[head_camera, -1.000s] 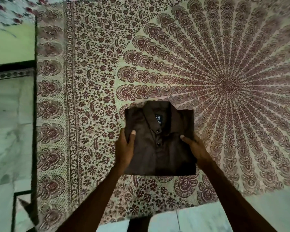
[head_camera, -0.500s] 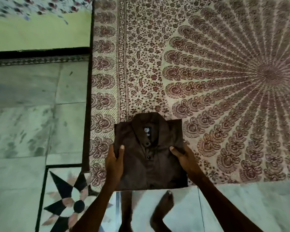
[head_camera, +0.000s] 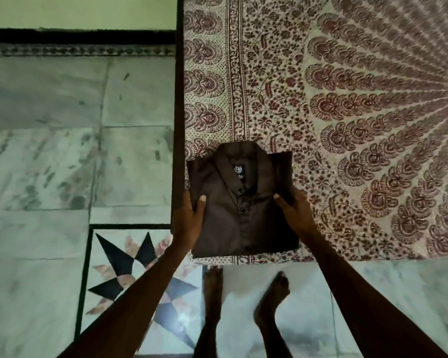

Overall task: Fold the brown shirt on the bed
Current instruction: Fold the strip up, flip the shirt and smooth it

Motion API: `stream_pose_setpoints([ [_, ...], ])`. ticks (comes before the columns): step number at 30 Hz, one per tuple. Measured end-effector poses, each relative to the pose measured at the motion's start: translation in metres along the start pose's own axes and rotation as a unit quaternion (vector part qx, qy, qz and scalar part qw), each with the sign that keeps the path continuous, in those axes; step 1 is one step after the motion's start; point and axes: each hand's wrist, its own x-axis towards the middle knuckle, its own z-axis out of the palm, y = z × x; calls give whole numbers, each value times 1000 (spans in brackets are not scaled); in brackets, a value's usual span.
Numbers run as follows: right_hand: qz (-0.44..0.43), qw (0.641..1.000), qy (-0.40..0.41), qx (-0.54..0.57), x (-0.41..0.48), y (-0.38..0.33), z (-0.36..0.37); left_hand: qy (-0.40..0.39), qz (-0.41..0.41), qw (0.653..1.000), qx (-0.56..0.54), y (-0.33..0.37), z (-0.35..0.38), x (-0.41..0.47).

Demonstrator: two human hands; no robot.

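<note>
The brown shirt (head_camera: pixel 241 202) is folded into a neat rectangle, collar and label facing up, buttons down the middle. It is at the near left corner of the bed (head_camera: pixel 347 99), which is covered by a maroon and cream patterned sheet. My left hand (head_camera: pixel 189 220) grips the shirt's left edge, thumb on top. My right hand (head_camera: pixel 295 213) grips the right edge the same way. Whether the shirt rests on the sheet or is held just above it, I cannot tell.
The bed's dark left edge (head_camera: pixel 177 125) runs down beside the shirt. Marble floor (head_camera: pixel 62 151) with a star inlay (head_camera: pixel 140 275) lies to the left and below. My bare feet (head_camera: pixel 243 306) stand on the floor at the bed's near edge.
Both hands have carried the folded shirt leftward and nearer, from the middle of the bed to its near left corner. The view has swung left, showing more floor.
</note>
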Motion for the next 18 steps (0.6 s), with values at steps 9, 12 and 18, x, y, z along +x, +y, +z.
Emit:
stream_pose_setpoints([
  [9,84,977,40,-191,-8,6,10,71,-25,979,191,13,-6,1],
  [12,90,960,53,-259,-22,6,14,112,57,963,237,12,-7,-13],
  [18,118,963,42,-237,-52,26,20,87,58,978,183,3,13,-35],
])
